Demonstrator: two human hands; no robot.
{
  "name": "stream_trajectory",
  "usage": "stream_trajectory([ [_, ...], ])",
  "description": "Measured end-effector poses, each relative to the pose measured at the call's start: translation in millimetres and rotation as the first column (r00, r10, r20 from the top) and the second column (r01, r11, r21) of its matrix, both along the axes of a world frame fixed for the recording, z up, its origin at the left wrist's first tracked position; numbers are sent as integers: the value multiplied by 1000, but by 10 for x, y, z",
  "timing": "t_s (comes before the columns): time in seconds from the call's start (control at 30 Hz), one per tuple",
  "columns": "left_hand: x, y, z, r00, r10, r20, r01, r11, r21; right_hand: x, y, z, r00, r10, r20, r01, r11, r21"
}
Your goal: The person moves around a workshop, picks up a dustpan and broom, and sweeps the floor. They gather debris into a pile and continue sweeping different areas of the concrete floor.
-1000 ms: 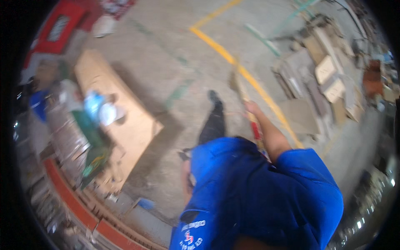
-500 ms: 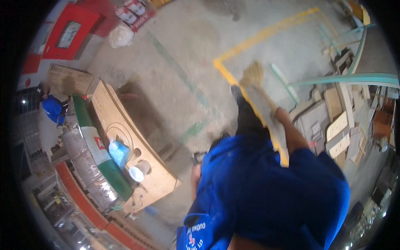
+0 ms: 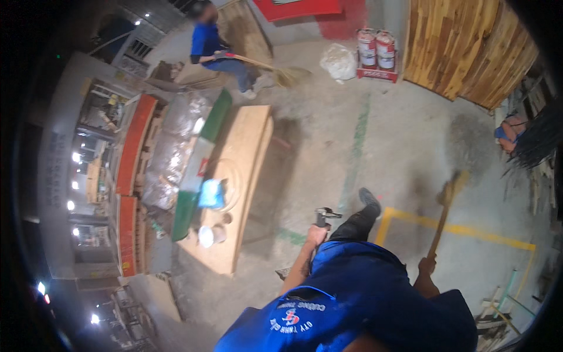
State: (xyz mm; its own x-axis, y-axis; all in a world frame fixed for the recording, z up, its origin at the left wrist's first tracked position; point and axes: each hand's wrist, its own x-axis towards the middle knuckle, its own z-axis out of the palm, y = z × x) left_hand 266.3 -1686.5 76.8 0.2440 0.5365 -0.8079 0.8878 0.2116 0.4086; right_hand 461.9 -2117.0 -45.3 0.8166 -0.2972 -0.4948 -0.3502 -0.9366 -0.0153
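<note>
My right hand [image 3: 427, 265] is closed around the wooden handle of a broom [image 3: 445, 223], held out to my right. The broom's bristles reach the floor near a yellow line and are blurred. My left hand [image 3: 316, 234] grips a small black-and-silver hand tool [image 3: 326, 215] in front of my hip; its exact kind is unclear. To my left stands a light wooden table [image 3: 249, 170], beyond reach of either hand. A blue plastic bag [image 3: 212, 193] and a white cup [image 3: 207, 236] rest on it.
Far left, another person [image 3: 205, 44] in blue holds a long-handled broom [image 3: 281, 73]. At the back are a white sack [image 3: 339, 62], two fire extinguishers [image 3: 375, 50] in a red stand, and leaning wooden panels [image 3: 469, 47]. Foil-covered stock [image 3: 176, 146] lies beyond the table.
My view has turned left, bringing the other person and the extinguishers further in. My left hand and its tool now show clearly. The broom in my right hand has swung out to the right.
</note>
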Motion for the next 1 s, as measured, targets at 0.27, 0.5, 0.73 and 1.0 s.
stream_trajectory([
  [0.27,1729,975,-23,962,63,264,-76,996,41,3351,1253,648,904,160,-397,-53,962,268],
  [0.5,2466,1367,-377,956,80,281,-131,977,166,4897,2754,404,454,890,-38,-888,456,56],
  [0.73,3421,1155,-228,956,15,293,-151,881,448,6473,4337,-151,507,488,-710,-50,839,541],
  [1.0,4823,856,-50,924,330,194,-335,942,-3,7769,4319,-84,620,769,-154,-703,632,327],
])
